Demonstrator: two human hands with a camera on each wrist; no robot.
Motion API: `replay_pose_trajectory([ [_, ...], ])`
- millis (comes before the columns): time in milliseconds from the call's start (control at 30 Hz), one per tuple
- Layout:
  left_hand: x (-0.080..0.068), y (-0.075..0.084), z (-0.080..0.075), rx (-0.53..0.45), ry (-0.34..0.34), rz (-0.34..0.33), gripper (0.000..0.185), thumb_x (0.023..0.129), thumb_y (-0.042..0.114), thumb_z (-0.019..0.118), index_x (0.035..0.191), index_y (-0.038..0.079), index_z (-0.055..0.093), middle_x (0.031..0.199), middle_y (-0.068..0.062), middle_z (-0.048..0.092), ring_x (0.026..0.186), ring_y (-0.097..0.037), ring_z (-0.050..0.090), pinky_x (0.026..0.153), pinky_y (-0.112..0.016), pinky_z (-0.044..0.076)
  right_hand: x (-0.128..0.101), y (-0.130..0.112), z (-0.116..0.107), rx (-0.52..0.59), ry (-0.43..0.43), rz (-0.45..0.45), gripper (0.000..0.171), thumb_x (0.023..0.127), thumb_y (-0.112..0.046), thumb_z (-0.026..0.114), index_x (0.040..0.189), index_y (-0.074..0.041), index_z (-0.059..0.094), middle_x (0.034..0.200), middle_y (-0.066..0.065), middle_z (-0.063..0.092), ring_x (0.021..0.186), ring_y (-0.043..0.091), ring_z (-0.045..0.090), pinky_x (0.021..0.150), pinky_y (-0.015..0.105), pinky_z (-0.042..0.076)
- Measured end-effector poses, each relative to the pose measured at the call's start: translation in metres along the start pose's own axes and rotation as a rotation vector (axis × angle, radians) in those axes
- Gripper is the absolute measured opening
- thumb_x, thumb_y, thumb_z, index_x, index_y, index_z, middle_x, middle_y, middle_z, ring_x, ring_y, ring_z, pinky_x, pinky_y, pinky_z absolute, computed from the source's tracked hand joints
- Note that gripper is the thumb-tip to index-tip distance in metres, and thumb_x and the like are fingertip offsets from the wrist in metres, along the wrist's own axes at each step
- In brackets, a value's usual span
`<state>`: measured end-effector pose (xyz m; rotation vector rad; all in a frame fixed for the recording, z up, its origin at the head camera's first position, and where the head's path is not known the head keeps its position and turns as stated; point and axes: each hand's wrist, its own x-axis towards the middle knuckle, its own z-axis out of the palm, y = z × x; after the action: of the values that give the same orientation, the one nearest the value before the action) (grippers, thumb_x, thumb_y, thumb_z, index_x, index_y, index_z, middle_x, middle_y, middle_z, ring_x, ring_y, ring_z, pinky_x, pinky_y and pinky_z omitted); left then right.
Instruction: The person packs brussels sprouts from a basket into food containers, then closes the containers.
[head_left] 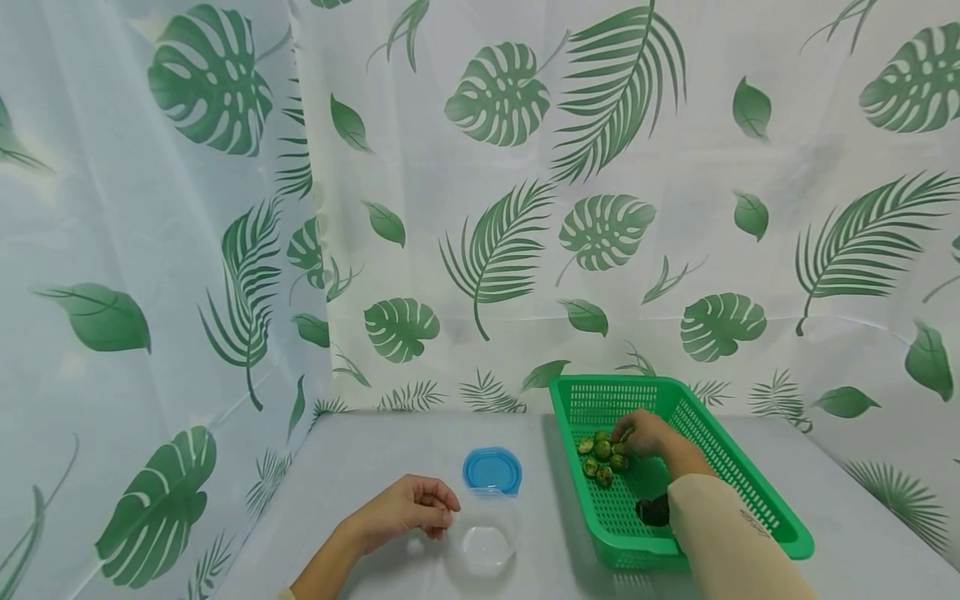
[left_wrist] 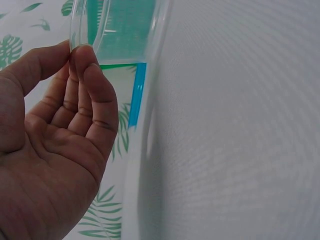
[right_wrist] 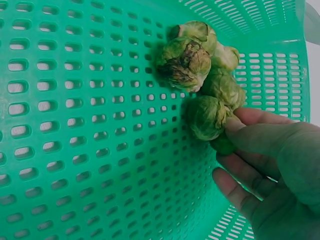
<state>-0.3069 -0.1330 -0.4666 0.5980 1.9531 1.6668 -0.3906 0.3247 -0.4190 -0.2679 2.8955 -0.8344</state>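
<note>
My left hand (head_left: 422,506) pinches the rim of a clear plastic container (head_left: 486,546) between thumb and fingertips. The container stands on the table, and in the left wrist view its clear wall (left_wrist: 125,35) rises past the fingers. My right hand (head_left: 651,435) reaches down into a green perforated basket (head_left: 637,546). There its thumb and fingers close around a Brussels sprout (right_wrist: 223,145), largely hidden by the thumb and a neighbouring sprout (right_wrist: 206,119). Several more Brussels sprouts (head_left: 602,450) lie clustered at the basket's left side, one with browned leaves (right_wrist: 186,65).
A blue lid (head_left: 492,471) lies on the white table (head_left: 390,446) just behind the clear container. The basket's raised walls (head_left: 738,458) surround the right hand. A leaf-patterned curtain (head_left: 510,333) hangs behind the table and along its left side.
</note>
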Motion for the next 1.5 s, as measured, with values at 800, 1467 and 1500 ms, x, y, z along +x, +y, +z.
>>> replay_pose_trajectory([
  [800,0.001,-0.002,-0.002,-0.001,-0.010,0.004,0.030,0.098,0.009,0.069,0.118,-0.012,0.065,0.086,-0.001,0.071,0.074,-0.013,0.065,0.071,-0.027,0.056,0.004,0.003,-0.001,-0.002,0.089,-0.026,0.015,0.095,-0.004,0.068,0.108,0.002,0.072,0.113,0.026,0.065,0.081,0.027,0.059,0.066,0.039,0.050],
  [1467,0.001,-0.003,-0.003,-0.009,-0.026,0.010,0.034,0.098,0.010,0.069,0.120,-0.015,0.063,0.087,0.001,0.072,0.075,-0.011,0.065,0.072,-0.026,0.056,0.004,-0.024,-0.008,0.031,0.253,-0.158,0.016,0.102,-0.010,0.064,0.113,0.001,0.068,0.117,0.030,0.068,0.105,0.047,0.066,0.078,0.055,0.056],
  [1500,0.001,-0.003,-0.003,-0.009,-0.028,0.009,0.034,0.098,0.010,0.069,0.120,-0.015,0.063,0.087,0.001,0.072,0.075,-0.011,0.065,0.072,-0.026,0.056,0.004,-0.025,-0.008,0.034,0.263,-0.162,0.017,0.103,-0.011,0.064,0.114,0.001,0.068,0.118,0.030,0.068,0.107,0.048,0.065,0.079,0.055,0.056],
])
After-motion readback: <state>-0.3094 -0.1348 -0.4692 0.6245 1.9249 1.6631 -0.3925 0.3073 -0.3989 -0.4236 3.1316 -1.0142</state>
